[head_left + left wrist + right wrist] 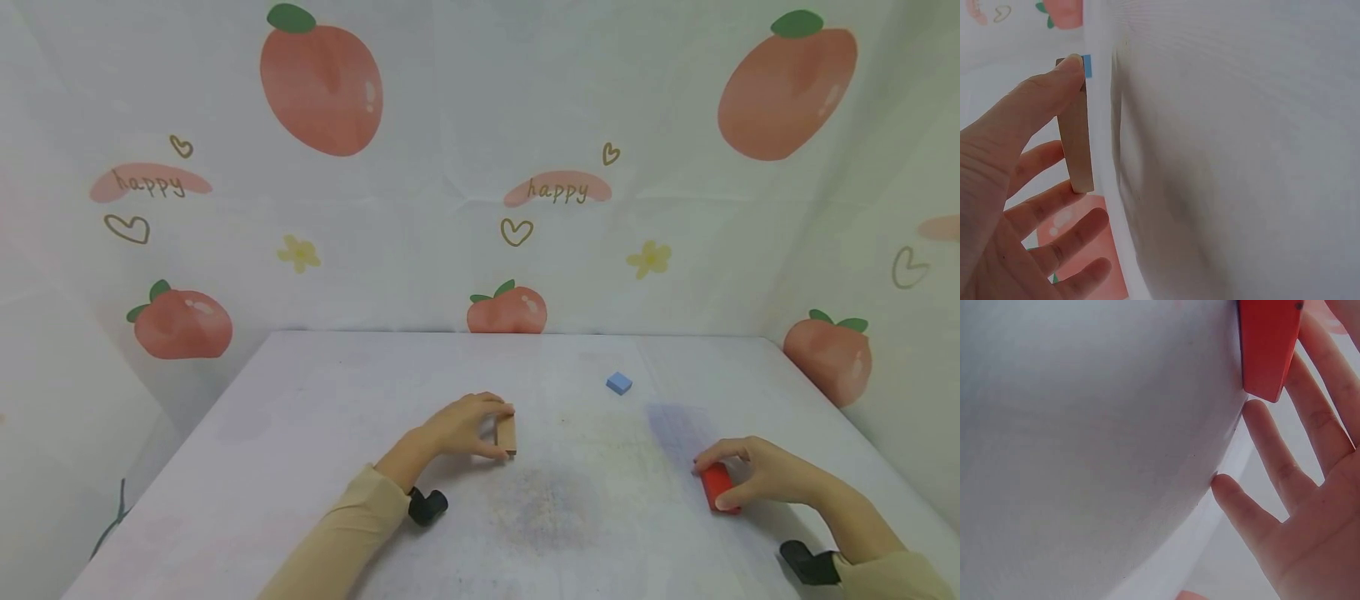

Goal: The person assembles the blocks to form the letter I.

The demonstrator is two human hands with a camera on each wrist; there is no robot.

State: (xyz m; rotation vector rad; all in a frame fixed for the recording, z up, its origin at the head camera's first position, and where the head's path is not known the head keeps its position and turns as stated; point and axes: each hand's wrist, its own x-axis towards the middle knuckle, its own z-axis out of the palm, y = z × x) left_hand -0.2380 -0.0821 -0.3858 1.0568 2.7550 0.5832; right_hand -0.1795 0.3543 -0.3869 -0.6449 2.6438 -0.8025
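Near the middle of a pale surface [337, 375], the left hand [459, 423] pinches a wood block [506, 433] by its ends, thumb at the near end and fingertips at the far. Toward the surface's right edge, the right hand [776, 473] grips a red block [717, 483] between thumb and fingers. The 2 hands are part-curled, each parted about as wide as its block. A blue block [619, 383] sits toward the far right corner, touched by neither.

With the holds resting on fingertips, either block could twist or slip, most likely if thumb and fingers press out of line. A stray sideways push could also send the red block toward the right edge.

The left wrist view shows what the head view hides: the palm side, with 2 lower fingers spread clear of the wood block. The right wrist view picks out a dark spot on the red block, not discernible from the head, but crops the block's top and leaves the thumb's contact unclear. Whether the held blocks touch the surface cannot be told.
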